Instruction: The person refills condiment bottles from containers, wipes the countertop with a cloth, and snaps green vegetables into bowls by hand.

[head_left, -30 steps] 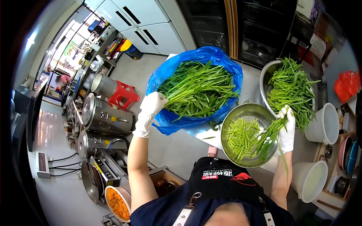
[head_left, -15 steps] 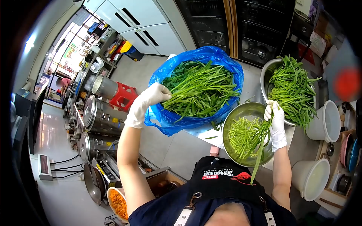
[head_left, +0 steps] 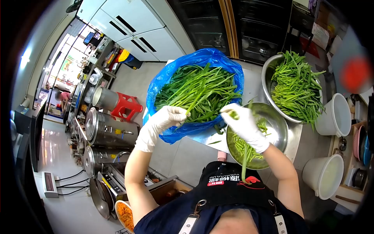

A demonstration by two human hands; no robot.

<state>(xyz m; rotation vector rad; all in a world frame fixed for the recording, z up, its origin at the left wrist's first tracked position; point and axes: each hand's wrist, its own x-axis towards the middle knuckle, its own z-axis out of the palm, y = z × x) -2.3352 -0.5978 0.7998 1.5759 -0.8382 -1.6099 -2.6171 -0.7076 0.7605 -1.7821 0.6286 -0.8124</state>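
Observation:
My left hand (head_left: 171,118), in a white glove, pinches a stem of water spinach at the near left side of a heap of water spinach (head_left: 206,87). That heap fills a blue plastic bag (head_left: 156,80) with its mouth spread wide. My gloved right hand (head_left: 244,125) is closed on some water spinach (head_left: 244,165); a long piece hangs down from it past the bowl's near rim. Below this hand stands a steel bowl (head_left: 281,134) with short cut stems (head_left: 237,145) in it. A bigger steel basin (head_left: 269,76) at the right holds more water spinach (head_left: 296,87).
Two white buckets (head_left: 338,115) stand at the right. Lidded steel pots (head_left: 113,126) and a red stool (head_left: 127,106) are at the left. A container of orange shreds (head_left: 125,215) is at lower left. Another person (head_left: 63,97) is far off at the left.
My right hand has moved left from the bowl's right side toward the bag, still with greens in it. My left hand has come nearer and slightly right, pinching a stem.

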